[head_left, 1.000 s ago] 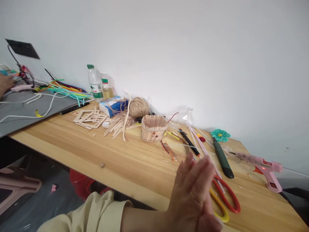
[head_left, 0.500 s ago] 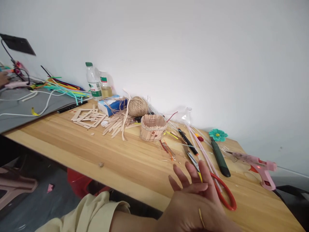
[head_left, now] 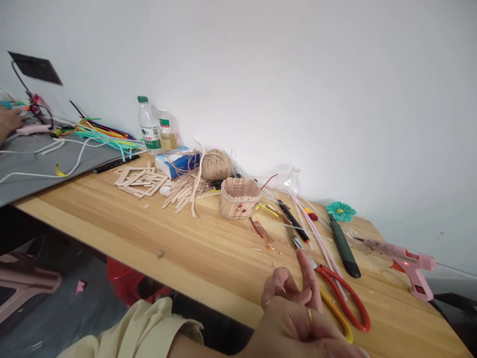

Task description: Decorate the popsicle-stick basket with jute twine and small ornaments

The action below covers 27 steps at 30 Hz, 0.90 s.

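My left hand (head_left: 288, 315) is at the bottom of the view, its forearm coming in from the left under a cream sleeve. One finger points up, others are bent, with gaps between them; I see nothing held. A gold ring (head_left: 310, 318) shows near a knuckle. Skin at the lower right edge overlaps this hand, and I cannot tell whether it is my right hand. Just beyond the fingers lie scissors (head_left: 346, 301) with one red and one yellow handle. Farther back stands a small basket (head_left: 240, 206) made of wooden sticks.
Beside the scissors lie a black marker (head_left: 294, 221), pink stems and a green-handled cutter (head_left: 345, 248). A pink glue gun (head_left: 410, 263) is at right. Twine (head_left: 216, 165), loose sticks (head_left: 182, 194), bottles (head_left: 149, 129) and a tissue pack (head_left: 177, 164) stand left. Another person's hand (head_left: 9, 122) is far left.
The fanned fingers have curled and dropped lower, leaving one raised. The scissors' yellow handle is now uncovered. The whole scene has shifted slightly right in the view.
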Tool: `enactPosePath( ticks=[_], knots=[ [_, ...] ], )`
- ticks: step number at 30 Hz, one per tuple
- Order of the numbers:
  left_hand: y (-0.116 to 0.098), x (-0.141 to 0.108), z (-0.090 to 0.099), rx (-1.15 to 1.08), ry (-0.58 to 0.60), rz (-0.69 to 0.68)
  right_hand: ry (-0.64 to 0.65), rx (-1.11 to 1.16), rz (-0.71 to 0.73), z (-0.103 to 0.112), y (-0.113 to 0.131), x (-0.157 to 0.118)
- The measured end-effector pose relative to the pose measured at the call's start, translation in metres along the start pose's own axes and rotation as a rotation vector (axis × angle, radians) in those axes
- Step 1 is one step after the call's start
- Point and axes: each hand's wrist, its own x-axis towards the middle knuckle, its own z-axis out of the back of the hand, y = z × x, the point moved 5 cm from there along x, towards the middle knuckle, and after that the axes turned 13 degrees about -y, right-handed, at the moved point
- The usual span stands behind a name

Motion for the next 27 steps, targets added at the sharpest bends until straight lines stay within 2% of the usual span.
enactPosePath(
  ticks=[2, 5, 6, 7, 9, 10, 11, 13, 15, 17, 19, 21, 23, 27],
  knots=[
    [-0.013, 0.001, 0.005, -0.061, 0.003, 0.039, -0.02, 0.031, -0.129, 0.007, -0.006, -0.003],
    [-0.044, 0.007, 0.026, -0.08, 0.143, 0.065, 0.017, 0.014, -0.248, 0.018, -0.008, -0.004],
    [-0.056, 0.012, 0.039, -0.032, 0.206, 0.035, 0.021, -0.033, -0.243, 0.022, -0.005, -0.001],
    [-0.068, 0.02, 0.057, 0.049, 0.216, -0.024, 0.02, -0.091, -0.227, 0.026, -0.001, 0.002],
    [-0.091, 0.047, 0.103, 0.364, 0.047, -0.289, 0.011, -0.199, -0.202, 0.033, 0.009, 0.011],
    [-0.097, 0.062, 0.123, 0.57, -0.007, -0.402, 0.009, -0.235, -0.193, 0.034, 0.014, 0.016],
    [-0.099, 0.077, 0.14, 0.745, -0.009, -0.468, 0.009, -0.258, -0.181, 0.034, 0.019, 0.02],
    [-0.094, 0.107, 0.166, 0.814, 0.023, -0.454, 0.009, -0.284, -0.156, 0.031, 0.029, 0.027],
    [-0.089, 0.128, 0.182, 0.808, 0.02, -0.423, 0.002, -0.301, -0.138, 0.026, 0.033, 0.032],
    [-0.089, 0.136, 0.187, 0.745, -0.044, -0.401, 0.008, -0.306, -0.117, 0.018, 0.032, 0.038],
    [-0.093, 0.133, 0.184, 0.63, -0.141, -0.39, 0.034, -0.305, -0.073, 0.009, 0.027, 0.044],
    [-0.097, 0.122, 0.176, 0.484, -0.231, -0.38, 0.033, -0.292, -0.016, -0.001, 0.021, 0.053],
    [-0.098, 0.107, 0.165, 0.348, -0.29, -0.364, -0.022, -0.265, 0.036, -0.008, 0.018, 0.062],
    [-0.091, 0.082, 0.145, 0.141, -0.318, -0.32, -0.075, -0.21, 0.109, -0.02, 0.025, 0.072]
  ],
)
